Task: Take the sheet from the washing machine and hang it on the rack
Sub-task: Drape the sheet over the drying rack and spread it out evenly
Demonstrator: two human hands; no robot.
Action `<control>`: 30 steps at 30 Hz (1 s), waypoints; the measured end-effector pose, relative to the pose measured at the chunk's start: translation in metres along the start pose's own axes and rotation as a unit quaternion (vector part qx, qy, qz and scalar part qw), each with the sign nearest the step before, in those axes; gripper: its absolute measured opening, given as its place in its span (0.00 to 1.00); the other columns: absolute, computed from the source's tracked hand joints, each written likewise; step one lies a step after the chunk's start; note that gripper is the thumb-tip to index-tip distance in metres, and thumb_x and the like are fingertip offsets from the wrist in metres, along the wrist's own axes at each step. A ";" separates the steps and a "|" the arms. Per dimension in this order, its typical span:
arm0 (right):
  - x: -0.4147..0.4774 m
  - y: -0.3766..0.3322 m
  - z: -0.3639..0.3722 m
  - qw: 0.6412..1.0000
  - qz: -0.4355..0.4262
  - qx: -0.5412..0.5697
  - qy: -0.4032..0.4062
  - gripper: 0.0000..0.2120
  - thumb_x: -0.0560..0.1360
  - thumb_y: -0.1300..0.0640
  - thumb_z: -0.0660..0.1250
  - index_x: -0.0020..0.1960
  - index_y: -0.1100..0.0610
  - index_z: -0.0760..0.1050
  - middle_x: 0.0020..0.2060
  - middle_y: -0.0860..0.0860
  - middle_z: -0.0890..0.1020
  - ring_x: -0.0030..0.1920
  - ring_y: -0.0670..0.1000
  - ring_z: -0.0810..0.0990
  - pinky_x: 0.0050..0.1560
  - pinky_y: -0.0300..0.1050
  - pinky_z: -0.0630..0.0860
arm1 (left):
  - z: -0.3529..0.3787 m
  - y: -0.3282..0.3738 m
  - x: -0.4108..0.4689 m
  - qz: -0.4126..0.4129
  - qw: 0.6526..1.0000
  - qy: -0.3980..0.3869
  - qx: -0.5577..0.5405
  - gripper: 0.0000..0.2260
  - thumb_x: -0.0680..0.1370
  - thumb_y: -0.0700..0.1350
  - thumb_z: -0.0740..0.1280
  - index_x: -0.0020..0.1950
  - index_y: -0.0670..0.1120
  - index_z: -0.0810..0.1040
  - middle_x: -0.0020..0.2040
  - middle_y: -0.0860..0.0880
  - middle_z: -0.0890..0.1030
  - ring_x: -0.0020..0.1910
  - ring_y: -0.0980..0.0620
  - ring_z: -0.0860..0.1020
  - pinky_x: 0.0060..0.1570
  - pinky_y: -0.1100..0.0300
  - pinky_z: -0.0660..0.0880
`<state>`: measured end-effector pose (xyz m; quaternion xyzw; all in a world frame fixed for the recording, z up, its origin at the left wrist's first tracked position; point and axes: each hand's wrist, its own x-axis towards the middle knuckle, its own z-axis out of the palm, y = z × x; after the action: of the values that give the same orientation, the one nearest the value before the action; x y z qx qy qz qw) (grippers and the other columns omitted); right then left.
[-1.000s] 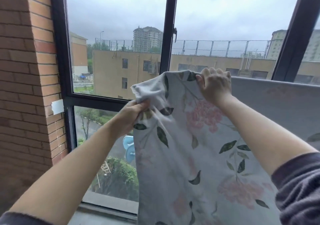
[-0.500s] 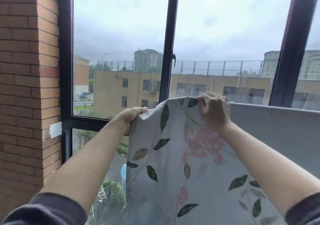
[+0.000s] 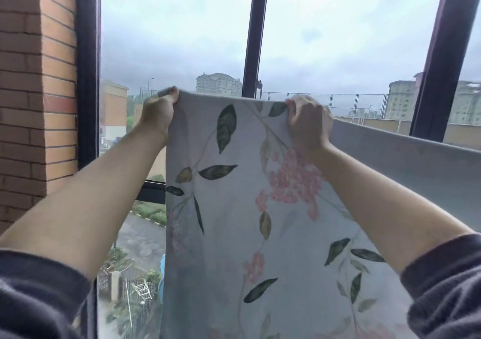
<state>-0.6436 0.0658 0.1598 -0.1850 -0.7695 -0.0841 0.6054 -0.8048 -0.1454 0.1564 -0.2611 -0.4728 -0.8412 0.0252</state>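
At the window (image 3: 251,33), the left hand (image 3: 158,112) gripped the sheet (image 3: 234,221) by its top edge at ten o'clock. The right hand (image 3: 308,127), fingers curled, gripped it at two o'clock.

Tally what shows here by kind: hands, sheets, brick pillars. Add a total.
Bare hands: 2, left hand and right hand, both gripping the top edge
Grey floral-printed fabric sheet: 1
Red brick pillar: 1
Total: 4

We look from one head-worn wide-angle camera, forward at the dark-framed glass window (image 3: 251,39), close to the grey floral fabric sheet (image 3: 234,208).
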 end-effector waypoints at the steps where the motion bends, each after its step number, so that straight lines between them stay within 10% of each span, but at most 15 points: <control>1: -0.003 -0.003 0.003 1.000 -0.005 -0.001 -0.009 0.17 0.81 0.51 0.55 0.52 0.58 0.79 0.49 0.55 0.83 0.48 0.57 0.79 0.53 0.46 0.66 | -0.005 -0.003 -0.001 -0.005 1.000 0.006 0.012 0.07 0.80 0.44 0.64 0.42 0.49 0.77 0.39 0.51 0.78 0.38 0.53 0.77 0.37 0.62 0.75; 9: -0.033 0.008 0.027 0.969 -0.029 -0.025 -0.246 0.17 0.82 0.48 0.52 0.50 0.55 0.77 0.44 0.56 0.82 0.41 0.56 0.76 0.40 0.46 0.66 | -0.035 -0.074 -0.015 -0.099 0.990 0.032 0.094 0.06 0.81 0.45 0.60 0.51 0.46 0.76 0.40 0.48 0.76 0.41 0.49 0.75 0.36 0.59 0.72; 13: -0.030 0.004 0.020 0.949 -0.095 -0.030 -0.299 0.23 0.82 0.43 0.46 0.40 0.52 0.74 0.36 0.51 0.77 0.40 0.55 0.76 0.39 0.47 0.66 | -0.025 -0.097 -0.025 -0.136 0.986 0.018 0.090 0.13 0.82 0.41 0.58 0.38 0.46 0.73 0.38 0.47 0.74 0.35 0.51 0.72 0.37 0.58 0.70; 18: -0.038 0.008 0.019 0.947 -0.167 -0.051 -0.268 0.25 0.81 0.42 0.45 0.30 0.51 0.62 0.27 0.47 0.70 0.33 0.54 0.73 0.35 0.46 0.67 | -0.014 -0.095 -0.034 -0.191 0.954 -0.078 0.217 0.14 0.76 0.54 0.67 0.52 0.45 0.80 0.49 0.44 0.82 0.47 0.44 0.80 0.51 0.54 0.75; 23: -0.044 0.018 0.008 0.947 -0.205 -0.021 -0.247 0.17 0.81 0.43 0.50 0.39 0.50 0.66 0.33 0.48 0.74 0.34 0.53 0.73 0.37 0.46 0.67 | 0.010 -0.076 -0.045 -0.193 0.886 -0.261 0.331 0.13 0.73 0.54 0.71 0.38 0.47 0.76 0.37 0.48 0.79 0.34 0.51 0.77 0.32 0.63 0.72; 30: -0.056 0.095 -0.041 0.951 -0.122 -0.082 -0.271 0.22 0.78 0.35 0.48 0.46 0.50 0.71 0.36 0.50 0.79 0.37 0.53 0.76 0.41 0.47 0.71 | 0.056 -0.047 -0.043 -0.260 0.915 -0.148 0.272 0.09 0.77 0.45 0.62 0.39 0.42 0.71 0.35 0.46 0.75 0.31 0.51 0.73 0.34 0.61 0.72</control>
<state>-0.5593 0.1285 0.1075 -0.1547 -0.9119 -0.1667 0.3416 -0.7585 -0.0834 0.1234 -0.2340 -0.7330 -0.6084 -0.1946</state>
